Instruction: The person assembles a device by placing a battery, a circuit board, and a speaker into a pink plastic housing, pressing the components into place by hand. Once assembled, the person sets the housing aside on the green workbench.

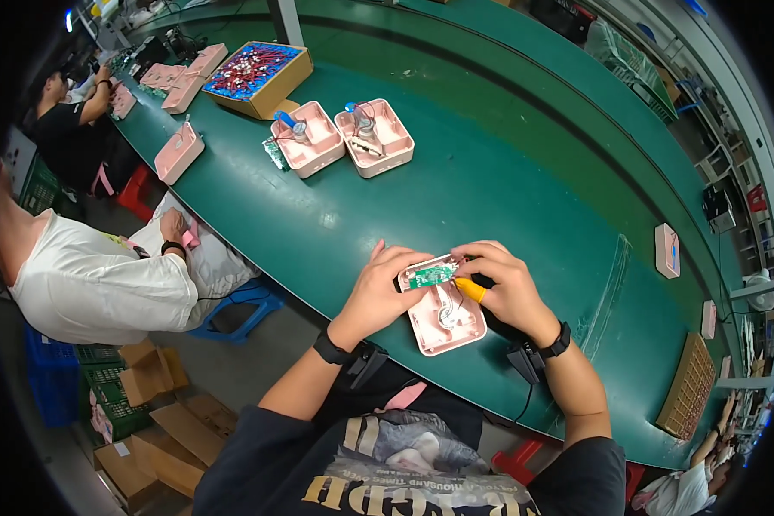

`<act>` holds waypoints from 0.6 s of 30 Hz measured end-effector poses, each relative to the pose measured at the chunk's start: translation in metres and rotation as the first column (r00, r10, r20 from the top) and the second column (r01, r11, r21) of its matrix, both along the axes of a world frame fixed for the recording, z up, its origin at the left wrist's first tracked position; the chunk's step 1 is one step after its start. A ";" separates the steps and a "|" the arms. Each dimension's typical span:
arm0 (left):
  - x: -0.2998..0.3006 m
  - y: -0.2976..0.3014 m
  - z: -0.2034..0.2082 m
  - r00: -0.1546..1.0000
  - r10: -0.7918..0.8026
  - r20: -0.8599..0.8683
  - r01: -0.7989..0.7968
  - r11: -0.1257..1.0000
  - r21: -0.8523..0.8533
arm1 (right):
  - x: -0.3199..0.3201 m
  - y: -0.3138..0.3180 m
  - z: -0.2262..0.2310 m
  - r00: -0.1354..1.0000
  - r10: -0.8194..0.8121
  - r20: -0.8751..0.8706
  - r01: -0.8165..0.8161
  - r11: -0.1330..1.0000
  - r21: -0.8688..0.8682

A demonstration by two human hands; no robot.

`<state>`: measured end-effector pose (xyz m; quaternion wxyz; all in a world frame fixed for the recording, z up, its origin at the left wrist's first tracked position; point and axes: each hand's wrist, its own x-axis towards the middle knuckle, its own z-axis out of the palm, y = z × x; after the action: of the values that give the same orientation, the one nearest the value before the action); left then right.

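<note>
The left hand (385,291) lies at the left edge of a pink plastic housing (447,320) in the lower middle of the frame. Its fingers are curled together and press on the end of a small green circuit board (431,275), which sits across the top of the housing. The right hand (506,284) comes from the other side; its fingers are closed around a tool with a yellow handle (470,289), and the fingertips also touch the right end of the board. The tip of the tool is hidden under the fingers, so I cannot tell what kind of tool it is.

The housing lies open side up, flat on the green table (507,172). It looks light and stiff, with smooth walls that may slip, so it is better to hold it by the outer edges. The board seems thin and fragile; I judge it should be taken by its short ends, not by the parts on its face.

Further away, in the upper middle, two more open pink housings (342,138) stand side by side, each with a small blue part inside. Behind them is a cardboard box (258,76) full of red and blue small pieces. At the left edge a person in a white shirt (86,284) sits at the same table.
</note>
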<state>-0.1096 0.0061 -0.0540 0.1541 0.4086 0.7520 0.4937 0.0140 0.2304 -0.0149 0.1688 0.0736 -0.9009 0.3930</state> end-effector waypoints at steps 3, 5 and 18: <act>0.002 0.000 0.001 0.999 -0.015 0.050 0.015 1.000 0.018 | 0.001 -0.006 0.003 1.000 -0.014 0.027 0.012 0.998 0.064; 0.007 0.000 0.003 0.998 0.000 0.062 -0.002 0.999 0.039 | 0.002 -0.005 0.006 0.999 -0.014 0.046 0.010 0.996 0.094; 0.019 -0.021 -0.002 0.936 0.057 -0.349 -0.039 0.997 0.061 | 0.031 0.036 0.014 0.962 0.135 0.235 -0.123 0.990 -0.067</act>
<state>-0.0909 -0.0145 -0.0560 -0.0050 0.4753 0.7639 0.4364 0.0453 0.2664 -0.0011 0.0349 0.0798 -0.8974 0.4326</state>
